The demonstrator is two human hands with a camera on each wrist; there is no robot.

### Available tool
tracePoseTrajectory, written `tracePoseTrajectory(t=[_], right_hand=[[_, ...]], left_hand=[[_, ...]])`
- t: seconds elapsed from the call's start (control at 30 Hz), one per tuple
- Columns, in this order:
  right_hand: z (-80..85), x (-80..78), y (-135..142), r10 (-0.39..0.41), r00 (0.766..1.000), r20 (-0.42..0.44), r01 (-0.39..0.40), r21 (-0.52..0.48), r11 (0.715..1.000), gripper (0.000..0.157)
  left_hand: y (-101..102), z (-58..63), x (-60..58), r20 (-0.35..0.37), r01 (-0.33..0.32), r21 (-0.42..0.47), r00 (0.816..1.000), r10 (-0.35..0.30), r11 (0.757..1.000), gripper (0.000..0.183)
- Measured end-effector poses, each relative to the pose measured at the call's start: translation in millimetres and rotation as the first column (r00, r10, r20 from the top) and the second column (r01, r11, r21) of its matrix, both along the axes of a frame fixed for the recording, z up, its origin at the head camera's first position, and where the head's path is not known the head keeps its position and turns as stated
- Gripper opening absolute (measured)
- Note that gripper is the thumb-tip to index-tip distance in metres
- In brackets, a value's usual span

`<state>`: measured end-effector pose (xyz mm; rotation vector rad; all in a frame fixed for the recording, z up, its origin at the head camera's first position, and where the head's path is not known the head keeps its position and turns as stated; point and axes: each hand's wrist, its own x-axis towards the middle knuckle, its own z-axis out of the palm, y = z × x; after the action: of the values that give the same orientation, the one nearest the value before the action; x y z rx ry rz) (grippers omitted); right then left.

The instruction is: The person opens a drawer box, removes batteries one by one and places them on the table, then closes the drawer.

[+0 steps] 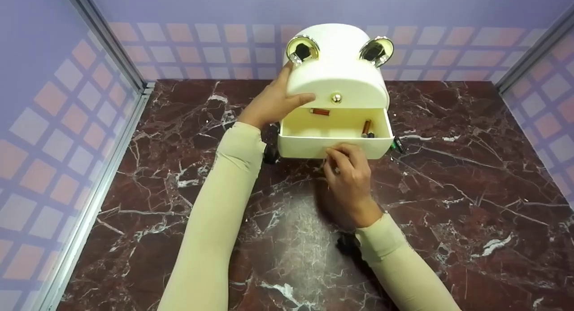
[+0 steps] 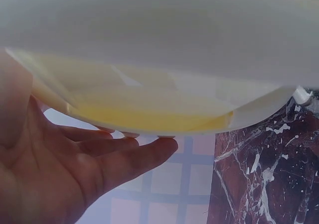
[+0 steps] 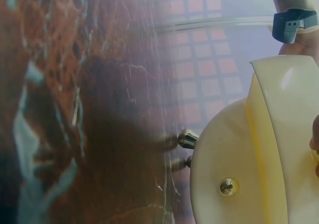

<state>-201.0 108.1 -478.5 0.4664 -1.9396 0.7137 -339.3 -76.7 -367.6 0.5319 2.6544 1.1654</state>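
Observation:
A white storage box (image 1: 334, 71) with a rounded top and two shiny round ornaments stands near the back wall. Its lower drawer (image 1: 302, 148) is pulled out toward the front. Inside lie a reddish-brown tube (image 1: 320, 112) and, at the right end, another brown tube (image 1: 367, 127) beside small dark pieces. My left hand (image 1: 272, 102) rests on the box's left side, fingers extended along it and thumb over the front. At the drawer front my right hand (image 1: 352, 176) pinches the small gold knob (image 3: 315, 156), which the fingers mostly cover.
A gold knob (image 1: 336, 98) sits on the closed upper front. Dark and green small items (image 1: 397, 145) lie on the marbled tabletop (image 1: 448, 190) right of the drawer. Tiled lilac walls (image 1: 215, 46) rise behind and on both sides.

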Motion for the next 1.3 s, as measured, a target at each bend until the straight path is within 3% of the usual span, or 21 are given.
tracePoseTrajectory(t=[0.67,1.03,1.3], right_hand=[[3.8,0.8,5.4,0.041,0.998,0.039,-0.04,-0.016,0.999,0.015],[8.7,1.2,7.4,0.022,0.998,0.056,-0.027,0.085,0.996,0.014],[7.8,0.3,6.8,0.015,1.0,0.024,-0.018,0.102,0.995,0.012]], left_hand=[[0.0,-1.3,-1.3,0.011,-0.017,-0.026,1.0,0.017,1.0,0.116],[0.4,1.2,-1.1,-0.001,-0.009,-0.037,1.0,0.009,0.999,0.117],[0.9,-0.9,-0.6,0.009,-0.008,-0.015,1.0,0.008,1.0,0.116]])
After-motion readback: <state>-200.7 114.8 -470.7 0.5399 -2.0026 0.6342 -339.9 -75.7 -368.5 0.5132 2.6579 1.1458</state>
